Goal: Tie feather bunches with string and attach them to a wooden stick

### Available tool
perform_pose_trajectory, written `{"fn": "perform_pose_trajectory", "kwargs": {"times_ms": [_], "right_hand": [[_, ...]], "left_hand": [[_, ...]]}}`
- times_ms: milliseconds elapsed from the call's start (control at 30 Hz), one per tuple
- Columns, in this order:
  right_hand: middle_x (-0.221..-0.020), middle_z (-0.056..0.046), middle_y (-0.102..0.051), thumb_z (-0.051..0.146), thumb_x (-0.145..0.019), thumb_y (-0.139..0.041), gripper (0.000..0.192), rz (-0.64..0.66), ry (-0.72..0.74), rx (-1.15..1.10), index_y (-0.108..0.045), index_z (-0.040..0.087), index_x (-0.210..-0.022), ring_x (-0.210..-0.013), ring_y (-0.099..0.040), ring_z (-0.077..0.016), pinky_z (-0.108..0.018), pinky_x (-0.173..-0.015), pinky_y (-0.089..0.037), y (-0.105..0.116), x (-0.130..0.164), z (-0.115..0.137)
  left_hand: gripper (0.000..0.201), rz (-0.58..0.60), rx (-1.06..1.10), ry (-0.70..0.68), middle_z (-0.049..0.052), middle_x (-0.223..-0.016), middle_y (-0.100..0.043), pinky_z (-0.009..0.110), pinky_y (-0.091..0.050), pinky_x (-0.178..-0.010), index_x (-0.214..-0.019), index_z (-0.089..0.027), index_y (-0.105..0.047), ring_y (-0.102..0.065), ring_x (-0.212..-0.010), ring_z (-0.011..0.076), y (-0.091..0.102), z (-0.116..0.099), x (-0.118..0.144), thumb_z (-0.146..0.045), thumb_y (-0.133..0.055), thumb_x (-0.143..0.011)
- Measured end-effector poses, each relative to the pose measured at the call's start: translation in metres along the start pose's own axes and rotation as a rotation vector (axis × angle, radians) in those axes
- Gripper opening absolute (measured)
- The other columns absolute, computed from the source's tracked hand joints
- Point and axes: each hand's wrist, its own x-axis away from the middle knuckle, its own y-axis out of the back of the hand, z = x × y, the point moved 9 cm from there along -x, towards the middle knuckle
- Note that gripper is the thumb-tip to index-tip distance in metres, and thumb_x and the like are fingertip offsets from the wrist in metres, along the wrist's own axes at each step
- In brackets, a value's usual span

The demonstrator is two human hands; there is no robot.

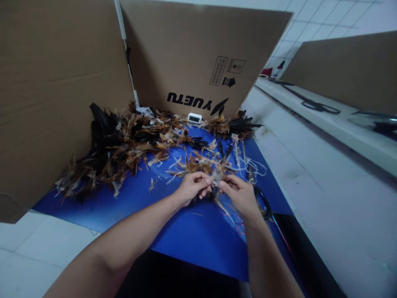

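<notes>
My left hand [194, 187] and my right hand [238, 192] meet over the blue table [198, 236], fingertips pinched from both sides on a small tuft of feathers [218, 173]. The tuft is greyish and fluffy at its base, with brown tips pointing away from me. Just beyond my hands lie loose brown feathers [197, 163]. Below my fingers, a few thin feather quills [225, 209] stick out toward me. Close to my right wrist rest black-handled scissors [263, 202], partly hidden by it. How the tuft is joined together is too small to make out.
A large heap of brown and black feathers [124, 145] covers the back left. Cardboard panels [186, 49] stand behind and left. A small white digital display [194, 118] sits at the back. Clear plastic ties [252, 165] lie right. Another pair of scissors [319, 106] rests on the ledge.
</notes>
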Motion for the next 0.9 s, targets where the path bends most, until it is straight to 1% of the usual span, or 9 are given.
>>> {"fn": "perform_pose_trajectory", "kwargs": {"times_ms": [133,233,333,467,667,800,900], "right_hand": [[-0.066,0.0,-0.062,0.035,-0.066,-0.069,0.023,-0.094,-0.023,0.021,-0.066,0.017,-0.081,-0.053,-0.054,-0.0111,-0.025,-0.053,-0.046,0.012,0.0,0.002],[-0.061,0.001,-0.06,0.035,-0.068,-0.068,0.021,-0.122,-0.02,0.068,-0.066,0.017,-0.08,-0.053,-0.053,-0.0112,-0.024,-0.055,-0.045,0.017,-0.001,0.003],[-0.062,0.0,-0.061,0.035,-0.069,-0.066,0.022,-0.124,-0.015,0.123,-0.066,0.016,-0.08,-0.053,-0.053,-0.0116,-0.025,-0.055,-0.045,0.019,-0.002,0.001],[-0.065,-0.002,-0.063,0.035,-0.071,-0.063,0.021,-0.106,0.015,0.281,-0.065,0.016,-0.078,-0.055,-0.054,-0.0132,-0.025,-0.054,-0.043,0.019,-0.004,-0.004],[-0.069,-0.003,-0.064,0.029,-0.076,-0.054,0.015,-0.068,0.151,0.609,-0.065,0.018,-0.077,-0.056,-0.054,-0.0145,-0.028,-0.058,-0.044,0.011,-0.005,-0.006],[-0.077,-0.005,-0.063,0.025,-0.079,-0.049,0.016,-0.01,0.237,0.71,-0.063,0.018,-0.079,-0.063,-0.056,-0.0162,-0.029,-0.063,-0.045,-0.001,-0.005,-0.004],[-0.08,-0.006,-0.061,0.023,-0.079,-0.049,0.014,0.037,0.266,0.765,-0.063,0.019,-0.081,-0.068,-0.056,-0.0177,-0.03,-0.067,-0.045,-0.009,-0.004,-0.007]], "left_hand": [[0.028,-0.079,0.013,-0.028,-0.001,-0.059,-0.057,0.016,-0.031,-0.035,-0.075,-0.012,-0.055,-0.041,-0.038,0.0026,0.009,-0.003,-0.002,-0.039,-0.062,-0.073],[0.025,-0.108,0.042,-0.061,-0.002,-0.058,-0.056,0.016,-0.031,-0.035,-0.075,-0.012,-0.055,-0.04,-0.037,0.0026,0.013,-0.004,-0.003,-0.037,-0.062,-0.074],[0.024,-0.142,0.06,-0.073,-0.003,-0.058,-0.055,0.016,-0.03,-0.035,-0.076,-0.013,-0.055,-0.04,-0.038,0.0027,0.017,-0.004,-0.004,-0.035,-0.062,-0.074],[0.023,-0.167,0.059,-0.071,-0.003,-0.058,-0.055,0.016,-0.03,-0.034,-0.076,-0.013,-0.056,-0.04,-0.038,0.0027,0.019,-0.004,-0.004,-0.035,-0.062,-0.074],[0.024,-0.183,0.051,-0.076,-0.003,-0.058,-0.055,0.015,-0.03,-0.034,-0.076,-0.013,-0.055,-0.04,-0.038,0.0027,0.021,-0.004,-0.004,-0.036,-0.061,-0.074],[0.024,-0.19,0.044,-0.071,-0.003,-0.058,-0.054,0.015,-0.03,-0.034,-0.075,-0.013,-0.054,-0.039,-0.038,0.0023,0.021,-0.004,-0.003,-0.036,-0.061,-0.074],[0.024,-0.192,0.042,-0.068,-0.003,-0.058,-0.053,0.015,-0.029,-0.034,-0.075,-0.013,-0.054,-0.039,-0.038,0.0024,0.021,-0.004,-0.003,-0.036,-0.061,-0.074]]}}
